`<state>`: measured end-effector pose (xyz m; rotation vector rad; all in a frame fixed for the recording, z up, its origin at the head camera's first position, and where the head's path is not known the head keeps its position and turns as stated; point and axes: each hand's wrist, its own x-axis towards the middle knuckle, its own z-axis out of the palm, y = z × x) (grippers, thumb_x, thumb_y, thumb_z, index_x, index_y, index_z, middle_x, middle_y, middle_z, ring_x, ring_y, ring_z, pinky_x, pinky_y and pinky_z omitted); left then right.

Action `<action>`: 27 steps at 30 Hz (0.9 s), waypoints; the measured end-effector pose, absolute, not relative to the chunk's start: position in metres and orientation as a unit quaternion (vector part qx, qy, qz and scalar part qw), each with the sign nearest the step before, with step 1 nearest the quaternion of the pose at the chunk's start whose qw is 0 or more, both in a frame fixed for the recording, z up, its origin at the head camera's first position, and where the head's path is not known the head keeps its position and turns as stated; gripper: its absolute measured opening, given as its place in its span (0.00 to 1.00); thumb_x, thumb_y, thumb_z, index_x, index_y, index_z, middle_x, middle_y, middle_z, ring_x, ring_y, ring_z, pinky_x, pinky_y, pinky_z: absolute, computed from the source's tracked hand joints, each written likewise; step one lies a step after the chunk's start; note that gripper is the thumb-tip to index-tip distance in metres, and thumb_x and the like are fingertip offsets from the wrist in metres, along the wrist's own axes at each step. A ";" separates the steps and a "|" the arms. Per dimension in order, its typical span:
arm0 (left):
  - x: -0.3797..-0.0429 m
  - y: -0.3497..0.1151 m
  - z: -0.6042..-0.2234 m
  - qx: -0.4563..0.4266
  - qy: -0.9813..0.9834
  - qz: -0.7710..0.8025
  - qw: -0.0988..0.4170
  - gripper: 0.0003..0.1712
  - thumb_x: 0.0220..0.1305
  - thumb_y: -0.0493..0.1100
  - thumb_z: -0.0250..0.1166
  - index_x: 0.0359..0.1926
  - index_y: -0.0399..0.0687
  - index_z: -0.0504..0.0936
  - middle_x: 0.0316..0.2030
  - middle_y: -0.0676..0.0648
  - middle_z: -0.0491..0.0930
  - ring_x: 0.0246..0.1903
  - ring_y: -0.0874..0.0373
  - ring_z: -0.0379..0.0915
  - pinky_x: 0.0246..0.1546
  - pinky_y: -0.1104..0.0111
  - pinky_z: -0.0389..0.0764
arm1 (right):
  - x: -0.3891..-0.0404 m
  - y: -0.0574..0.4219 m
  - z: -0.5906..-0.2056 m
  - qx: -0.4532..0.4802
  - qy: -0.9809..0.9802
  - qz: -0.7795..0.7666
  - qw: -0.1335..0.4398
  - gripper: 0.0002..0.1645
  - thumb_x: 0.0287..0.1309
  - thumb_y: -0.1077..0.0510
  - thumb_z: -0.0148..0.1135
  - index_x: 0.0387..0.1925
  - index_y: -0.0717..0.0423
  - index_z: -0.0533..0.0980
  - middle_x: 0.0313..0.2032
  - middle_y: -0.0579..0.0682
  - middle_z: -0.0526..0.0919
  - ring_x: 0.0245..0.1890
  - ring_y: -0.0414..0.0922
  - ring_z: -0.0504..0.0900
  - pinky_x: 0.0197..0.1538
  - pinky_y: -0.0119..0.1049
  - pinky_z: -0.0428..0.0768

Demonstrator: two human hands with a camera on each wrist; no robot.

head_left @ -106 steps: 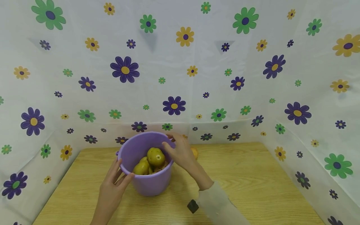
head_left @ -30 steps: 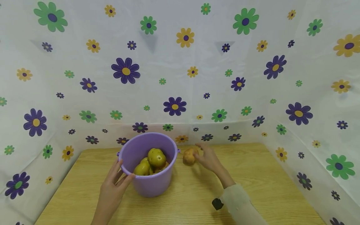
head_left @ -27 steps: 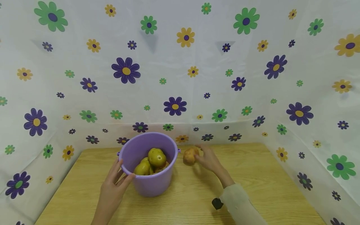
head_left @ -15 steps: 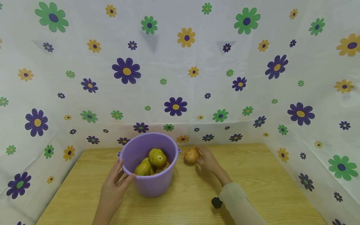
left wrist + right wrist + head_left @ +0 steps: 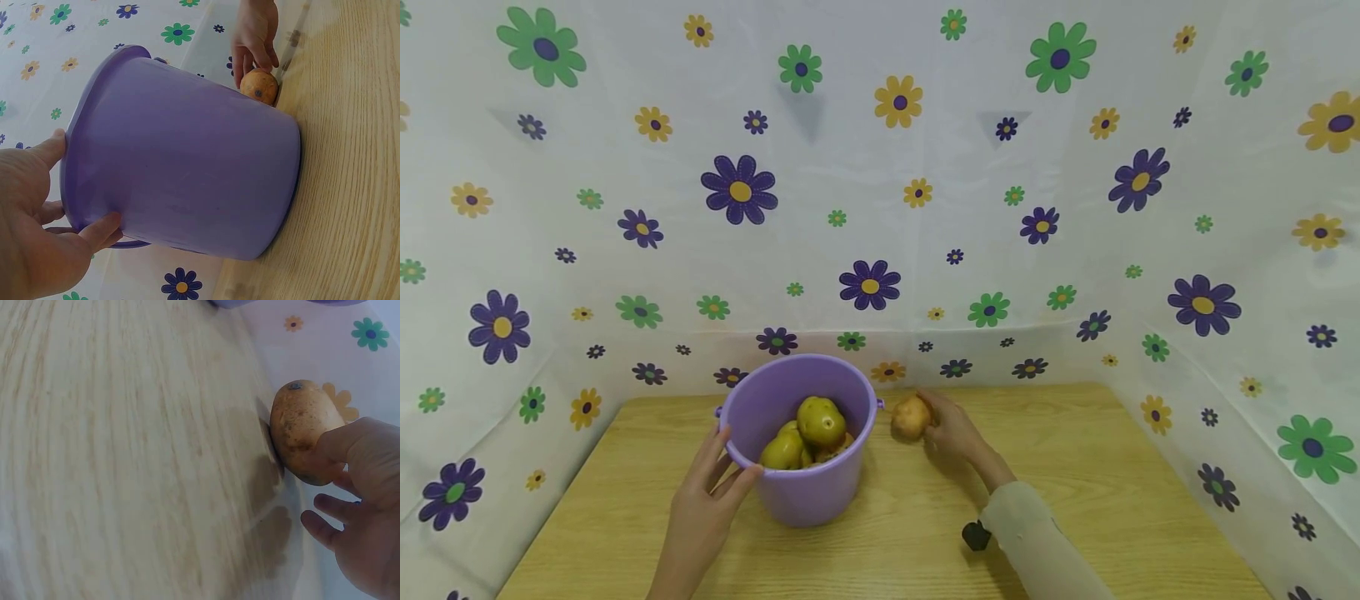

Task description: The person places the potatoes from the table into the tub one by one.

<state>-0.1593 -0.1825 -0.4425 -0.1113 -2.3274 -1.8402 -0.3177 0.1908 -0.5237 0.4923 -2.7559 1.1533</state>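
Observation:
A purple bucket [image 5: 808,492] stands upright on the table, with several glossy green, rounded fruits [image 5: 820,422] inside. My left hand [image 5: 700,500] holds the bucket at its left front rim; in the left wrist view the thumb and fingers of that hand [image 5: 31,225] spread along the rim and outer wall. To the right of the bucket, my right hand [image 5: 951,429] grips a tan, potato-shaped fruit [image 5: 912,418]. The right wrist view shows thumb and forefinger against this fruit [image 5: 303,431], which has a dark spot at one end and sits close over the table.
The wooden table [image 5: 1075,500] reaches to a white curtain [image 5: 880,167] printed with flowers, which surrounds it at the back and both sides. A small black device [image 5: 976,535] sits at the right sleeve [image 5: 1030,533].
My right hand has left the bucket's right rim, moved right to the tan potato-shaped fruit and taken hold of it. The left hand and bucket have stayed in place.

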 end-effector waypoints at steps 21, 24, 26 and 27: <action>-0.159 -0.182 -0.441 -0.029 -0.788 -0.609 0.081 0.45 0.73 0.44 0.67 0.82 0.45 0.54 0.82 0.45 0.44 0.74 0.37 0.57 0.63 0.71 0.75 | -0.312 0.180 -0.528 0.112 -0.915 0.378 0.087 0.37 0.57 0.63 0.77 0.66 0.69 0.72 0.54 0.67 0.78 0.51 0.58 0.80 0.60 0.56 0.83; -0.159 -0.182 -0.441 -0.027 -0.788 -0.610 0.079 0.45 0.73 0.44 0.67 0.82 0.45 0.54 0.82 0.46 0.44 0.75 0.37 0.56 0.63 0.71 0.75 | -0.313 0.177 -0.530 0.097 -0.917 0.376 0.090 0.39 0.57 0.60 0.78 0.66 0.67 0.72 0.53 0.66 0.77 0.48 0.56 0.79 0.57 0.55 0.84; -0.159 -0.182 -0.441 -0.027 -0.787 -0.612 0.078 0.45 0.73 0.44 0.67 0.82 0.45 0.54 0.82 0.46 0.43 0.75 0.37 0.56 0.63 0.71 0.74 | -0.313 0.175 -0.530 0.089 -0.916 0.381 0.092 0.40 0.56 0.58 0.79 0.66 0.67 0.72 0.54 0.67 0.77 0.51 0.59 0.79 0.61 0.56 0.83; -0.159 -0.182 -0.441 -0.027 -0.786 -0.613 0.078 0.45 0.73 0.44 0.68 0.82 0.45 0.54 0.82 0.46 0.43 0.75 0.37 0.56 0.62 0.72 0.74 | -0.313 0.174 -0.531 0.086 -0.915 0.382 0.094 0.40 0.56 0.58 0.79 0.66 0.67 0.72 0.56 0.67 0.76 0.53 0.61 0.79 0.63 0.58 0.81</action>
